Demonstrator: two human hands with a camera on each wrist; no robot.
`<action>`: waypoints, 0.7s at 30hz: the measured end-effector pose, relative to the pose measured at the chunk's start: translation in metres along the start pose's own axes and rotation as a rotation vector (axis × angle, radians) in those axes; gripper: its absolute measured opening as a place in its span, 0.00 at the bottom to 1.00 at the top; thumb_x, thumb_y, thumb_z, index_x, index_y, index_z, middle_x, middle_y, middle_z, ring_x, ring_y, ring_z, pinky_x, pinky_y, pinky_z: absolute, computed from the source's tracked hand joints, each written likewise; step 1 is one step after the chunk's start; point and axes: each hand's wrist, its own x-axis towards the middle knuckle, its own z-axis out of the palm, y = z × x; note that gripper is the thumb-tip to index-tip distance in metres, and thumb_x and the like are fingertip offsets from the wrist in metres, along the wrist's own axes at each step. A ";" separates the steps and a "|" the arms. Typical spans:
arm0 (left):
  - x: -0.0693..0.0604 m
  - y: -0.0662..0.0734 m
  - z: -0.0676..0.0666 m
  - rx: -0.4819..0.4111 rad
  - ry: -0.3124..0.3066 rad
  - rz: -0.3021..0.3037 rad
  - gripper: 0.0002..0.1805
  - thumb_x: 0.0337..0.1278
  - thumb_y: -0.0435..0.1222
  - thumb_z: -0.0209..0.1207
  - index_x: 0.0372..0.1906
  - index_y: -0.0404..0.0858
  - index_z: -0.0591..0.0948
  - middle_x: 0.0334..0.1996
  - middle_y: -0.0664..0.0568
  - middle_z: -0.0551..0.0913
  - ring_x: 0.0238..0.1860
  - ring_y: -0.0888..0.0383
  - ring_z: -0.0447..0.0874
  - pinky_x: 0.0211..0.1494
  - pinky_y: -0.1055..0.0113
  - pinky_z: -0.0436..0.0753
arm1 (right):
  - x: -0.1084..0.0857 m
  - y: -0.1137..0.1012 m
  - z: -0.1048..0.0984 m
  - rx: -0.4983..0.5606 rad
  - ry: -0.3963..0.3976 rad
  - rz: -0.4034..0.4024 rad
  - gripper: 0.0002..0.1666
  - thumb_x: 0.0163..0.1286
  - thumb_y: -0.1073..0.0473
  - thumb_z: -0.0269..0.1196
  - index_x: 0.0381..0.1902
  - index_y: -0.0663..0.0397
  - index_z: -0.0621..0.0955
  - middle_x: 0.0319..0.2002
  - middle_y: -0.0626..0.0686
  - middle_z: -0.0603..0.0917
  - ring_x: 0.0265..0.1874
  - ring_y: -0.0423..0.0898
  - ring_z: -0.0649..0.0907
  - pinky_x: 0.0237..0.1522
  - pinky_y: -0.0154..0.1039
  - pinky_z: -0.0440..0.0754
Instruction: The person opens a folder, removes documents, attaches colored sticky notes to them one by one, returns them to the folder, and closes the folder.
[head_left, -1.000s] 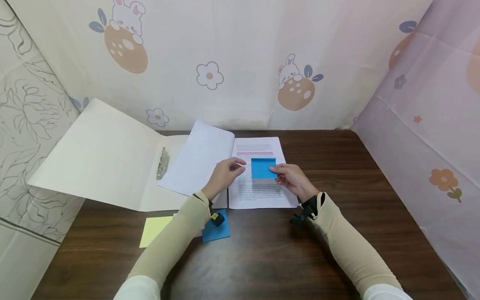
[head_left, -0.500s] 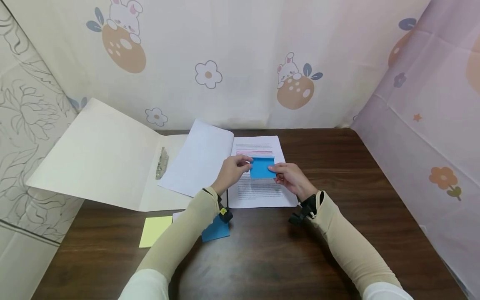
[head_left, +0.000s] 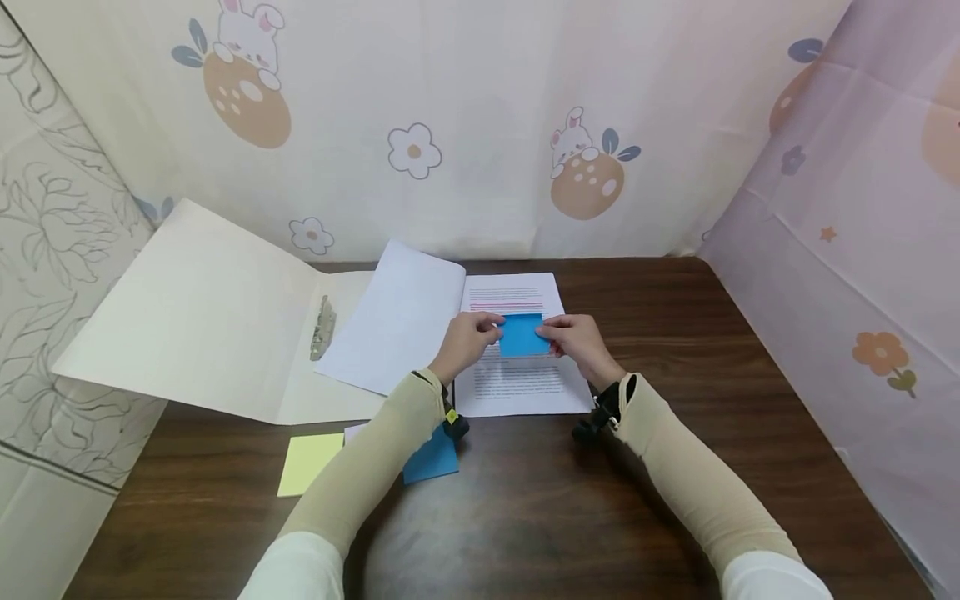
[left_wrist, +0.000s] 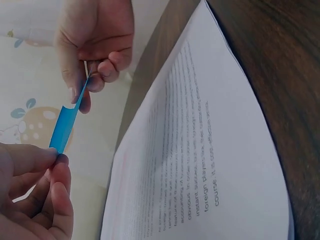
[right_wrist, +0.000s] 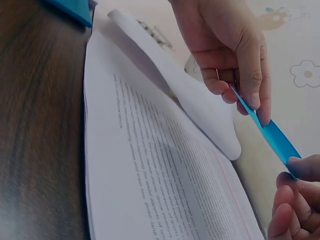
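A blue sticky note point(head_left: 521, 336) is held up over a printed page point(head_left: 517, 390) of an open stack of sheets. My left hand point(head_left: 467, 343) pinches its left edge between thumb and fingertips. On the other side, my right hand point(head_left: 585, 343) pinches the right edge the same way. Both wrist views catch the blue note point(left_wrist: 65, 125) nearly edge-on, slightly curved and clear of the paper. Pink lines mark some text near the top of the page. A turned-over white sheet point(head_left: 401, 321) lies to the left.
An open white folder point(head_left: 217, 317) with a metal clip point(head_left: 323, 329) spreads leftward, its cover raised. Near the front lie a yellow sticky pad point(head_left: 309, 463), a partly covered lilac one point(head_left: 352, 432) and a blue pad point(head_left: 432, 457). Patterned cloth hangs behind the dark wooden table point(head_left: 525, 517).
My left hand has moved right and taken hold of the note's left edge. My right hand, holding the note throughout, has shifted its grip slightly upward.
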 end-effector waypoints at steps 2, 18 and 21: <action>0.002 -0.002 0.001 0.004 -0.003 -0.015 0.14 0.65 0.36 0.60 0.52 0.40 0.84 0.36 0.47 0.85 0.35 0.55 0.77 0.36 0.72 0.74 | 0.003 -0.001 0.001 -0.029 -0.002 -0.014 0.21 0.68 0.54 0.64 0.51 0.64 0.82 0.29 0.51 0.81 0.24 0.45 0.77 0.29 0.32 0.78; 0.028 -0.026 0.018 0.091 -0.064 -0.136 0.16 0.61 0.35 0.62 0.53 0.37 0.83 0.39 0.47 0.86 0.37 0.56 0.77 0.41 0.69 0.75 | 0.027 0.002 0.011 -0.235 -0.043 0.022 0.15 0.67 0.60 0.63 0.44 0.68 0.83 0.18 0.48 0.77 0.18 0.40 0.75 0.23 0.31 0.74; 0.030 -0.029 0.020 0.124 -0.081 -0.128 0.16 0.61 0.35 0.61 0.53 0.37 0.83 0.38 0.48 0.86 0.36 0.57 0.77 0.39 0.70 0.74 | 0.030 0.003 0.011 -0.257 -0.040 0.022 0.15 0.67 0.60 0.63 0.44 0.68 0.83 0.17 0.49 0.78 0.17 0.41 0.76 0.22 0.32 0.74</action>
